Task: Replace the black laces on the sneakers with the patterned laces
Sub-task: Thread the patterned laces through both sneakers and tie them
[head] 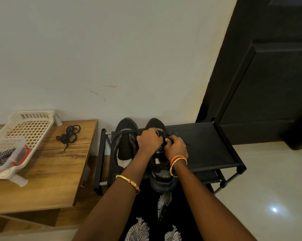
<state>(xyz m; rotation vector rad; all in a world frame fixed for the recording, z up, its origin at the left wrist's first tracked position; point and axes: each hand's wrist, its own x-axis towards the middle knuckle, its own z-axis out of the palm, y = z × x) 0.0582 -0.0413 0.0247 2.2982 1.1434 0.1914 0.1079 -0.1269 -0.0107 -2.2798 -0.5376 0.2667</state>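
Right sneaker (159, 178), rack (207, 150) top, left half: left hand (149, 141) and right hand (175, 148) pinch its black lace (166, 136), seemingly unthreading. Left sneaker (126, 136) alongside, laceless. Removed lace (69, 134) near table (47, 180) back edge; patterned laces (0, 156) boxed in tray (30, 129).

Hallway corner, wall ahead and a dark door on the right.

A wooden table (47, 164) sits at the left with a cream slotted basket (27, 131) resting on it, and a small clear box with a red latch (16, 153) sits in the near end of that basket. Just beside the table stands a black shoe rack (207, 146) against the pale wall (112, 58). The black door (268, 75) rises at right, above glossy floor tiles (268, 188) catching a light spot.
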